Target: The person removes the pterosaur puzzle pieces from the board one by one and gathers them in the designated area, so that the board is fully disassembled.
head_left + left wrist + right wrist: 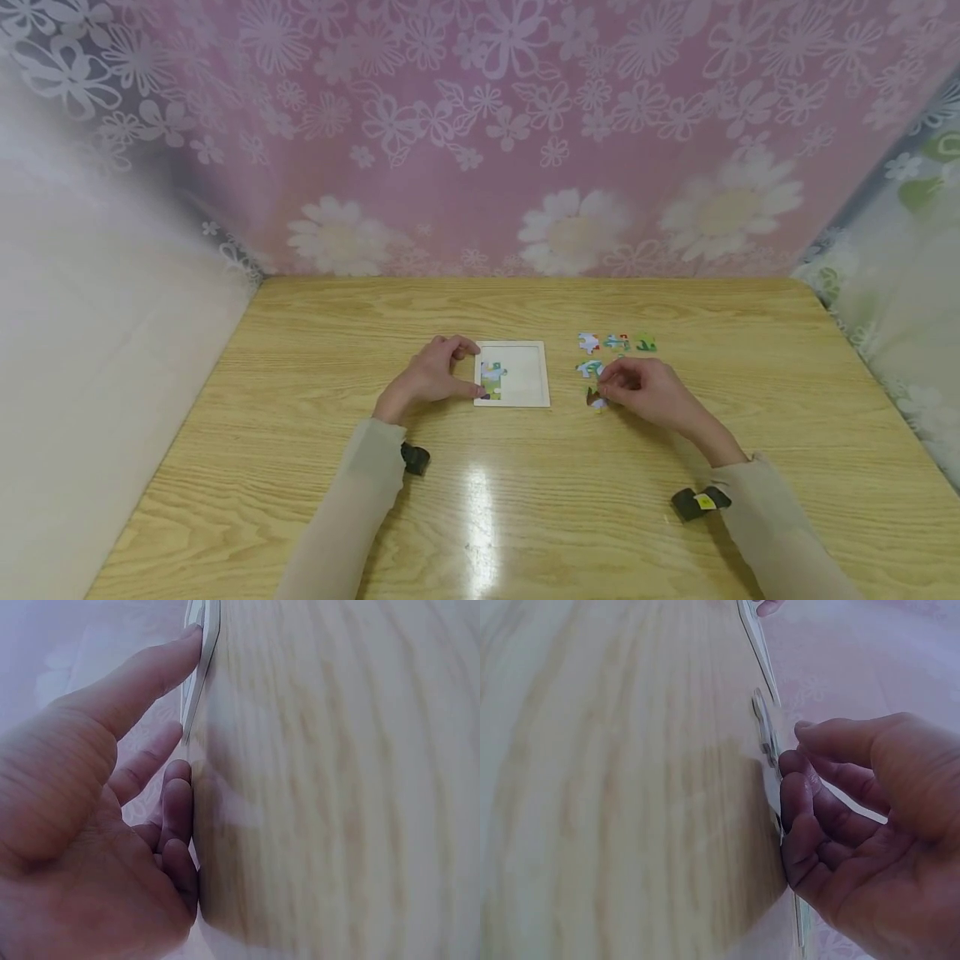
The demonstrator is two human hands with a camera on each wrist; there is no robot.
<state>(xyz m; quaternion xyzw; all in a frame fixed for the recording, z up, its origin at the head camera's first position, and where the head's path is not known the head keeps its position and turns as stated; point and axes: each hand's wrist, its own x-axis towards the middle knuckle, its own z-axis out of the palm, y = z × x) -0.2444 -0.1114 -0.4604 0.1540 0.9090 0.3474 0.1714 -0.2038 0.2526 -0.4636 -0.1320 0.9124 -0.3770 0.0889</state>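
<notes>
In the head view a square white puzzle tray (527, 375) lies on the table, with joined jigsaw pieces (491, 382) along its left side. My left hand (433, 371) rests at the tray's left edge, thumb on the lower part and index finger by the upper corner. To the right of the tray, my right hand (651, 392) hovers low over loose jigsaw pieces. Its fingertips are by a green and white piece (596, 402) and just right of a blue-green piece (588, 368). The right wrist view shows a gap between thumb (832, 739) and index finger, with no piece visible in it.
Behind the right hand lie more loose pieces: a pale one (588, 342), a blue and red one (617, 342) and a green one (646, 342). The wood-grain table (337, 317) ends at a pink flowered curtain (450, 183).
</notes>
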